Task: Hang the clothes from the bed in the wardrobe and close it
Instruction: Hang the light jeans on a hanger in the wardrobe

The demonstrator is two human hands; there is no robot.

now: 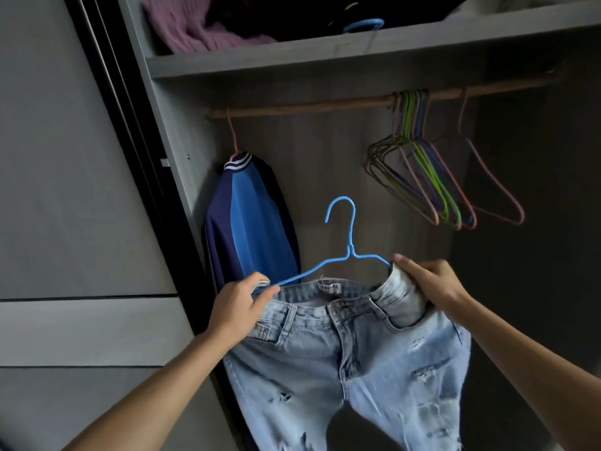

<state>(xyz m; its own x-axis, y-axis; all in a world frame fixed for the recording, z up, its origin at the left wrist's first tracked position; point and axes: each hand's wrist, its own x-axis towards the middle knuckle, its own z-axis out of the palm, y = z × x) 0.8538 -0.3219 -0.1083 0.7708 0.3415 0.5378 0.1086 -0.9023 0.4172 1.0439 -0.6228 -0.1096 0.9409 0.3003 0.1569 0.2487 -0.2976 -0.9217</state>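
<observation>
Right in front of the open wardrobe (182,131), light ripped jeans (341,346) are held up on a blue hanger (349,252), well below the rod (309,104). Left hand (237,307) fingers pinched on waistband + hanger arm, right hand (429,284) clamped on the other waistband end.

a home bedroom closet is shown, seen from in front of an open grey wardrobe (169,131). a wooden rail (309,105) is fixed inside the wardrobe, under its shelf (325,50). a blue jacket (250,219) is hung at the rail's left end, and a bunch of bare coloured hangers (432,177) toward its right. folded knitwear (192,27) is kept on the shelf above the rail.
</observation>
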